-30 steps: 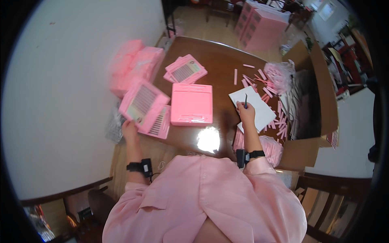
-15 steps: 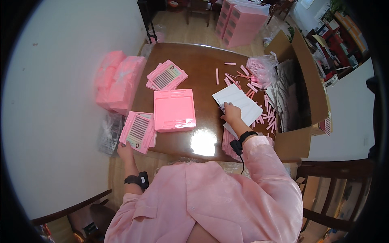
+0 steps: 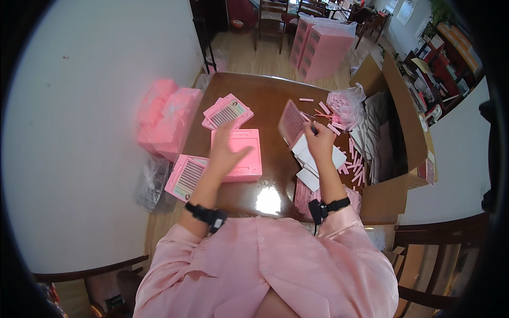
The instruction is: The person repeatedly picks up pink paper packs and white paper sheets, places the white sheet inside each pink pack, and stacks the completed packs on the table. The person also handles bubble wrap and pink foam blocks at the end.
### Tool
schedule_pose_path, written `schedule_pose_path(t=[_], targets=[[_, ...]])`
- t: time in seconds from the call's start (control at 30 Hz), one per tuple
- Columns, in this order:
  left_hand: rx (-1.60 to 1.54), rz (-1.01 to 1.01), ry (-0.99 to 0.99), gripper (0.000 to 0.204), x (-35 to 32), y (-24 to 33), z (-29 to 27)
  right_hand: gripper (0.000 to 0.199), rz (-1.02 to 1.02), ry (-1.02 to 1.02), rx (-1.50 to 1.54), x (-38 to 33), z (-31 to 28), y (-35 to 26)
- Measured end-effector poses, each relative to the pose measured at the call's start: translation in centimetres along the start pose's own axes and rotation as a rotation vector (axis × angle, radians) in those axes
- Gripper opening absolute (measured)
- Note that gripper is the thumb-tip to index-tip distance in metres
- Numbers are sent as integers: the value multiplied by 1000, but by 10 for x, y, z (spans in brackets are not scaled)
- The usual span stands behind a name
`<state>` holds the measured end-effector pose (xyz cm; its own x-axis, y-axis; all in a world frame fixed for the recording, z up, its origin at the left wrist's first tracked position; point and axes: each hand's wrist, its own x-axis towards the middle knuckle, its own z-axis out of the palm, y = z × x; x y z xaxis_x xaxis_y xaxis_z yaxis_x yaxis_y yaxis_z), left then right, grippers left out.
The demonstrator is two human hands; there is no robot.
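Observation:
My left hand [image 3: 227, 151] is spread open above the front part of a stack of pink plastic trays [image 3: 249, 139], holding nothing. My right hand [image 3: 318, 139] is closed on a thin card [image 3: 292, 123], tilted up with its pink patterned face showing; a small dark thing by the fingers is too small to name. Beneath that hand lie white cards [image 3: 308, 177]. Pink lash trays with rows of dark lash clusters lie near the left hand: one pair [image 3: 228, 112] behind the stack, another [image 3: 186, 176] at the table's left edge, partly hidden by my forearm.
Small pink sticks [image 3: 356, 161] are scattered over the right of the brown table [image 3: 275, 95], beside a clear bag of pink pieces [image 3: 345, 108]. An open cardboard box [image 3: 405, 119] with grey sheets stands at right. Wrapped pink bundles [image 3: 167, 119] sit at left.
My left hand has left the lash tray at the left edge and moved right over the pink stack. My right hand has raised a card off the white ones and tilted it up.

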<state>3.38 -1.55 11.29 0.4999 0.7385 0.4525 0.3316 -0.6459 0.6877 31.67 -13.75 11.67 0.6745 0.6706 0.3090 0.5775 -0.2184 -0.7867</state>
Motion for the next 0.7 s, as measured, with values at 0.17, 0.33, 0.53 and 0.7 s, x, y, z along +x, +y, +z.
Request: schedule_pose_path(t=[0.17, 0.33, 0.53, 0.7], targets=[[-54, 79, -158, 120, 27, 55, 43, 25, 92, -211, 415, -38, 16, -51], [-598, -124, -249, 100, 31, 33, 45, 23, 73, -189, 562, -45, 13, -52], [-1608, -318, -465, 79, 11, 3, 38, 26, -37, -365, 347, -52, 12, -57], [-1725, -413, -531, 72, -9, -7, 47, 28, -16, -419, 172, -58, 28, -81]])
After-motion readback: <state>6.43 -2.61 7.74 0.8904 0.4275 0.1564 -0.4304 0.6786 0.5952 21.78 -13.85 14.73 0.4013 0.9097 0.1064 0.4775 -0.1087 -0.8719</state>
